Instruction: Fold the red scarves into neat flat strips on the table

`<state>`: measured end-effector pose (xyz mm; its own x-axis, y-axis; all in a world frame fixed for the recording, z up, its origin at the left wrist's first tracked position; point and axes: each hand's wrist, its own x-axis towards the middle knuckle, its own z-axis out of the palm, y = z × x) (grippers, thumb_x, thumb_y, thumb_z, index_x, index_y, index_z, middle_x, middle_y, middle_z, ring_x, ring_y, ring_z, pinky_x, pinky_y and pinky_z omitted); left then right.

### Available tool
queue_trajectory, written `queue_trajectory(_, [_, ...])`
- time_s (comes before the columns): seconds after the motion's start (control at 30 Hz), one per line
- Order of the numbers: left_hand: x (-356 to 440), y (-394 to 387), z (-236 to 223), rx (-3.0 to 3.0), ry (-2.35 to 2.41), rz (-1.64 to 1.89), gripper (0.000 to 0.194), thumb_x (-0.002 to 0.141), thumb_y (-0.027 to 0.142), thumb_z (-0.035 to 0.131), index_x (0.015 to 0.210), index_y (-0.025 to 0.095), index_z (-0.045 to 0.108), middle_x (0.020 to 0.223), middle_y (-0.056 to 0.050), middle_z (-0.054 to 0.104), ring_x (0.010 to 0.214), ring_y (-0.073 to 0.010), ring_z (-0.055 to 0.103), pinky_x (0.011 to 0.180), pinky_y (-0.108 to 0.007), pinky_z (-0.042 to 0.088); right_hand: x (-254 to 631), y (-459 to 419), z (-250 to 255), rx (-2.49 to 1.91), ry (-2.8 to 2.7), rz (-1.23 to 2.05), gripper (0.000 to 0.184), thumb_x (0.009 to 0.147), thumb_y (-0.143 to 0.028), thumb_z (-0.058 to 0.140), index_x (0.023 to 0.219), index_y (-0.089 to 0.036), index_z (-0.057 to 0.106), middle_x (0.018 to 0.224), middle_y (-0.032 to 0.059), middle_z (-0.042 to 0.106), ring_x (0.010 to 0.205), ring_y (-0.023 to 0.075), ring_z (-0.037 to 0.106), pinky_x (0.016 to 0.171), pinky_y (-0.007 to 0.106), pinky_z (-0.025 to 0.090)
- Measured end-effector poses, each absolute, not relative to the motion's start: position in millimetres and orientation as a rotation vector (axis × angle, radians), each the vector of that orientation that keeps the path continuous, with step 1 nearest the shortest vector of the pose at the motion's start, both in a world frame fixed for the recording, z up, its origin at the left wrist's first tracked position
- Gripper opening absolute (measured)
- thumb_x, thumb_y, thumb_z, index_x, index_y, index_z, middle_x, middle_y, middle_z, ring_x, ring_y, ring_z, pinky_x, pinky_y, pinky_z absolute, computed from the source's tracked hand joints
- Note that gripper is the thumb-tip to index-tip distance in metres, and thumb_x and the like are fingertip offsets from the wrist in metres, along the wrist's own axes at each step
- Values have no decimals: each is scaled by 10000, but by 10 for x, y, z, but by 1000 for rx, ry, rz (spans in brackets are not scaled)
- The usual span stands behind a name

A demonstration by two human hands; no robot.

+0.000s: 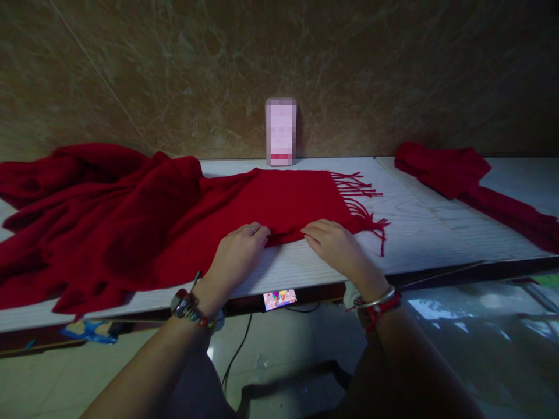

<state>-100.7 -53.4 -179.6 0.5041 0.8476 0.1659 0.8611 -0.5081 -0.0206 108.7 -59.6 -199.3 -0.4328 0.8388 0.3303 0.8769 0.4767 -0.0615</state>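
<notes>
A red scarf [288,198] lies across the white wood-grain table [410,233]. Its right end is spread flat with the fringe [356,192] pointing right, while the left part is bunched in loose folds. My left hand [242,247] pinches the near edge of the scarf, fingers closed on the cloth. A little to the right, my right hand [334,244] grips the same edge close to the fringe, thumb and fingers together. Between the two hands the edge is slightly rolled or creased.
Another red cloth [454,174] lies at the table's right. A phone [281,132] with a blurred screen leans on the brown marbled wall [196,70]. Below the table edge are a small lit screen [280,299], a blue packet [89,331] and a black cable [238,352].
</notes>
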Motion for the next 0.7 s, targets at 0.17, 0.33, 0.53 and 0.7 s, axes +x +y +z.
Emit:
queue_trajectory(0.17, [-996, -586, -1794, -2520, -1523, -317, 229, 934, 196, 374, 937, 163, 601, 911, -71, 673, 798, -175, 636, 695, -267, 515, 1186, -589, -2000, -1431, -2311, -213, 321, 820, -54, 425, 880, -181, 714, 866, 67, 712, 812, 187, 627, 779, 348, 485])
queue_trajectory(0.33, [-903, -680, -1819, -2618, -1455, -433, 224, 944, 184, 331, 947, 156, 553, 927, -81, 672, 762, -165, 641, 669, -271, 524, 1239, -620, -2005, -1435, -2132, -268, 321, 781, -32, 409, 790, -172, 697, 830, 88, 705, 815, 221, 625, 779, 383, 470])
queue_trajectory(0.53, [-873, -742, -1794, -2766, -1479, -210, 215, 945, 168, 303, 967, 143, 515, 828, -84, 680, 673, -175, 652, 569, -270, 513, 1314, -763, -1950, -1405, -1823, -356, 270, 835, -108, 403, 783, -207, 649, 815, 72, 694, 813, 209, 621, 834, 383, 447])
queue_trajectory(0.7, [-854, -750, -1780, -2878, -1426, -150, 209, 931, 127, 294, 965, 136, 499, 814, -87, 676, 687, -173, 652, 594, -272, 510, 1378, -808, -2014, -1493, -1727, -455, 240, 815, -103, 418, 711, -231, 592, 770, 45, 661, 790, 200, 597, 886, 411, 382])
